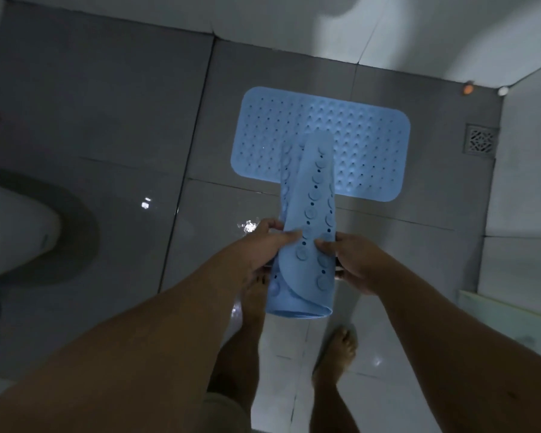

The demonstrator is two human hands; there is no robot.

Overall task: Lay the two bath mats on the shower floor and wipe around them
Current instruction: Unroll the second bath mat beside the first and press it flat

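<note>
Both hands, left [264, 245] and right [353, 260], grip a rolled light-blue rubber bath mat [306, 232], suction cups outward, above the grey tiled floor [107, 120]. A flat blue perforated mat [356, 142] lies farther off.

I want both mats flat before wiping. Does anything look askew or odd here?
The flat mat lies square on the floor. The second mat is rolled, suction cups outward, gripped by the left hand and right hand.

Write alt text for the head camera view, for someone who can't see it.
Both hands, left hand and right hand, grip a rolled blue bath mat above the grey tiled floor. A second blue mat lies flat beyond, near a floor drain.
</note>
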